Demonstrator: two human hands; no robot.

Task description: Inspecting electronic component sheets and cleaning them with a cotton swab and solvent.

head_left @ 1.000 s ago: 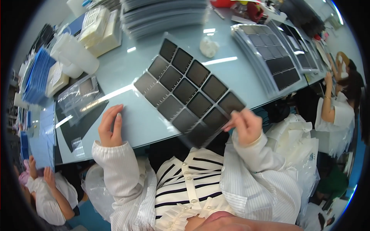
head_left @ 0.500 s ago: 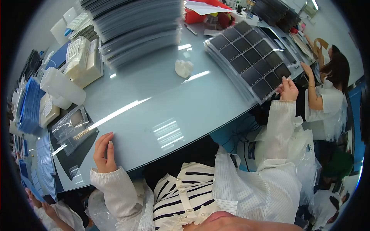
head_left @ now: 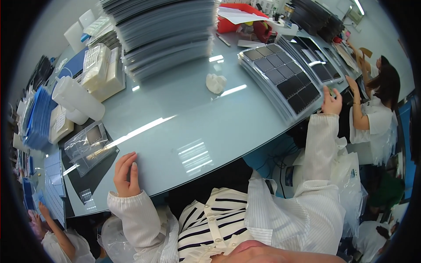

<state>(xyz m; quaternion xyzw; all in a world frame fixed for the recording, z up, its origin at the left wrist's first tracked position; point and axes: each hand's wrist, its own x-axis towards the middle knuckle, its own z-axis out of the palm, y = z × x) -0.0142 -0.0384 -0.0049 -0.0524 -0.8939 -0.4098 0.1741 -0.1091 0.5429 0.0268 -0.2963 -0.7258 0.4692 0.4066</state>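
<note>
A pile of clear plastic trays (head_left: pixel 285 72) lies on the glass-topped table to the right, its top one showing a grid of dark square pieces. Just off the near right corner of that pile is my right hand (head_left: pixel 332 101), raised with its fingers apart and no tray in its grasp. My left hand (head_left: pixel 127 175) rests by the table's near edge on the left, fingers stretched out and holding nothing. Beyond it lies a clear plastic blister tray (head_left: pixel 87 147) with one dark square in it, on a dark sheet.
A tall stack of trays (head_left: pixel 169 37) rises at the back. A crumpled white wad (head_left: pixel 215 83) sits mid-table. White jugs (head_left: pixel 79 98) and packets (head_left: pixel 94 65) stand left. A red bin (head_left: pixel 230 22) is at the back. A co-worker (head_left: pixel 372 101) sits close on the right.
The top tray, whose near right corner my right hand held half a second ago, now lies flat on the pile. My right hand has let go of it. My left hand stays at the table edge.
</note>
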